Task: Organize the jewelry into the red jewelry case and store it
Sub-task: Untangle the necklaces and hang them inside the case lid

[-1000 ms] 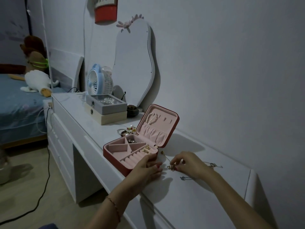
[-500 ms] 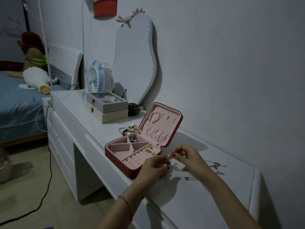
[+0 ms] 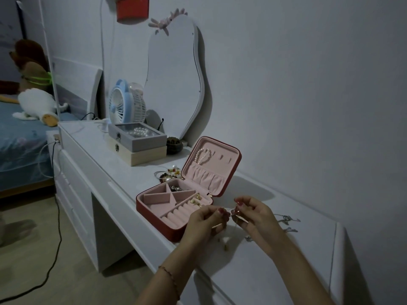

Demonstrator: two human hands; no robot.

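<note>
The white desk (image 3: 123,159) runs along the wall. On it the red jewelry case (image 3: 176,208) lies open, lid up at one o'clock. At its five o'clock corner, the left hand (image 3: 203,224) and right hand (image 3: 256,216) meet above the desk, each grip pinching a thin necklace (image 3: 232,213) between curled fingertips. More chains (image 3: 286,221) lie at three o'clock.

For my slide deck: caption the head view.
Both hands, left and right, pinch a thin necklace beside the open red jewelry case.
</note>
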